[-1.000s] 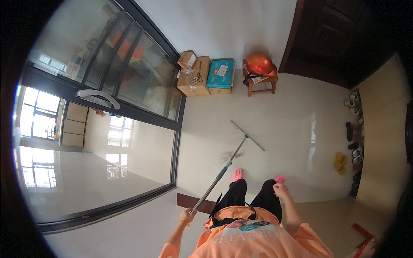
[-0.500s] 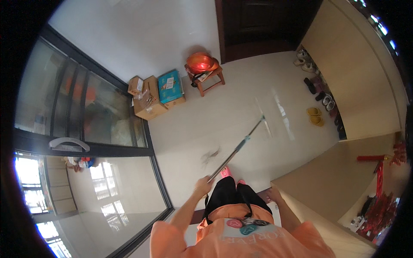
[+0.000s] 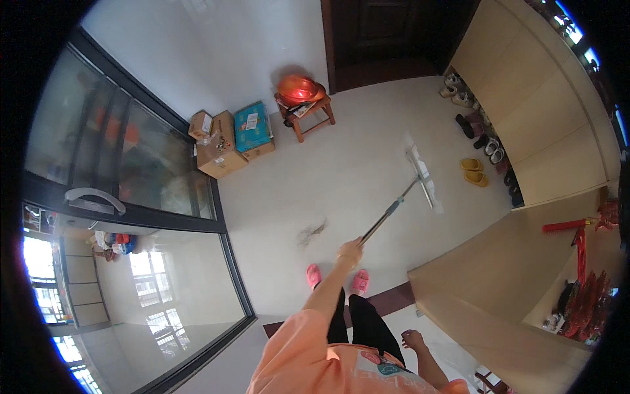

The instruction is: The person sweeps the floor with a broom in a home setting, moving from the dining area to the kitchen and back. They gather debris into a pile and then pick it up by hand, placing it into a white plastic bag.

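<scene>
My left hand (image 3: 350,253) is wrapped round the upper end of a long-handled floor squeegee (image 3: 384,220), arm stretched forward. The metal pole slants away to the far right. Its thin, wide head (image 3: 425,187) rests on the pale tiles. Left of the pole lies a smudge of dark dust or hair (image 3: 313,232) on the floor. My right hand (image 3: 412,340) hangs beside my right thigh with its fingers curled in; nothing shows in it.
Cardboard boxes (image 3: 220,154) stand by the left wall beside a wooden stool (image 3: 315,117) bearing an orange-red helmet (image 3: 298,89). Yellow slippers (image 3: 474,172) and several shoes (image 3: 489,144) line the right cabinet (image 3: 545,111). A glass sliding door (image 3: 151,217) borders the left.
My left hand has swung forward and right, carrying the squeegee head slightly right along the floor. Both pink-slippered feet show more fully. My right hand now hangs lower in view.
</scene>
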A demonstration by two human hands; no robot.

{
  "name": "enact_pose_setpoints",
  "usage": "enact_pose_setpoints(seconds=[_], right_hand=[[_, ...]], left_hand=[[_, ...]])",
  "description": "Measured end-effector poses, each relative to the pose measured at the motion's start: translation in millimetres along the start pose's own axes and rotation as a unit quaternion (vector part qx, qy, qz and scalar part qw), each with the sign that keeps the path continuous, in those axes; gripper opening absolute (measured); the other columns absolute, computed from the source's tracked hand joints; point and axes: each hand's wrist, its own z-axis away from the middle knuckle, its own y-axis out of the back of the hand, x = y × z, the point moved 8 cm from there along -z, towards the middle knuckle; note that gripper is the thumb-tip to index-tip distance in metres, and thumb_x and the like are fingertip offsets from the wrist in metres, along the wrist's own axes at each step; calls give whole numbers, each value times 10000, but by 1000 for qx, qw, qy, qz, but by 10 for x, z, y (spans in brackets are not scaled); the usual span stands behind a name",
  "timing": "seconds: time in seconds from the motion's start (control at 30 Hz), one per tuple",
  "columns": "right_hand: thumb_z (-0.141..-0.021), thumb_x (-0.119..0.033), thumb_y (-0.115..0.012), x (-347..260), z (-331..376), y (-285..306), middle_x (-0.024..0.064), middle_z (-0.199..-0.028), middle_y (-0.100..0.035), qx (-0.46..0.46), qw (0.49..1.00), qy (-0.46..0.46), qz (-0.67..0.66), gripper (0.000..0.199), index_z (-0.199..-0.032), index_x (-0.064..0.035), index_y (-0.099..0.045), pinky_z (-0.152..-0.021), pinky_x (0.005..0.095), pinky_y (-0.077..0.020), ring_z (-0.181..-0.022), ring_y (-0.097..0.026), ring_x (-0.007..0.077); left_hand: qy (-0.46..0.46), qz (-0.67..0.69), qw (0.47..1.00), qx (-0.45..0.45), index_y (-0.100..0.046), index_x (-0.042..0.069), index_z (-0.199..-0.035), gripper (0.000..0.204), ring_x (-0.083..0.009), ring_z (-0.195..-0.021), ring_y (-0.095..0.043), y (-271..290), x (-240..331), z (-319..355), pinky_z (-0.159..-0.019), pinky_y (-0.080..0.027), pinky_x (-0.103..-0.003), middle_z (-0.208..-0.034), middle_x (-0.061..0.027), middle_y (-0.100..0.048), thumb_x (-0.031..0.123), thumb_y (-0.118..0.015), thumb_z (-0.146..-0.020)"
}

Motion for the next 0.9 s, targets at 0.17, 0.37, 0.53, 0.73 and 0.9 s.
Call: enact_pose_setpoints(seconds=[0.17,0.37,0.53,0.73,0.9], right_hand=[[-812,-209,-511,-210,-240,-201,103,-640,-623,20,996,57,60,224,-837,-21,-631,-492,321,-515,-523,-620,177],[-807,-248,-493,-1170,-253,-1087,112,-639,-624,29,978,182,102,252,-764,-34,-618,-562,340,-511,-522,-621,214],[-820,-271,-490,-1788,44,-2163,164,-799,-641,37,959,237,147,272,-863,-54,-648,-687,395,-490,-761,-629,310],[-828,-271,-521,-2140,601,-2905,91,-692,-642,27,908,352,228,259,-883,-49,-641,-546,309,-505,-626,-644,192],[-820,-224,-508,-1495,466,-2658,98,-718,-632,24,952,238,193,256,-890,-10,-630,-526,303,-512,-590,-624,186]], left_hand=[[29,-1,1000,-2,-466,240,-1267,430,-361,-990,-555,354,-1616,1259,-855,-444,-436,-1081,-157,-594,384,-457,-861],[102,26,994,22,-495,275,-1247,447,-344,-1019,-553,974,-3510,3000,-886,-440,-407,-1096,-134,-597,435,-509,-830],[247,19,969,-18,-550,214,-1200,432,-320,-983,-589,1758,-4184,4244,-839,-467,-378,-1049,-135,-625,400,-578,-812],[170,18,982,86,-619,150,-1102,353,-306,-924,-616,2061,-4895,5122,-793,-478,-350,-958,-135,-652,339,-608,-803],[148,91,983,63,-591,91,-1127,376,-290,-984,-595,1910,-4631,4756,-829,-458,-335,-1027,-155,-627,299,-603,-813]])
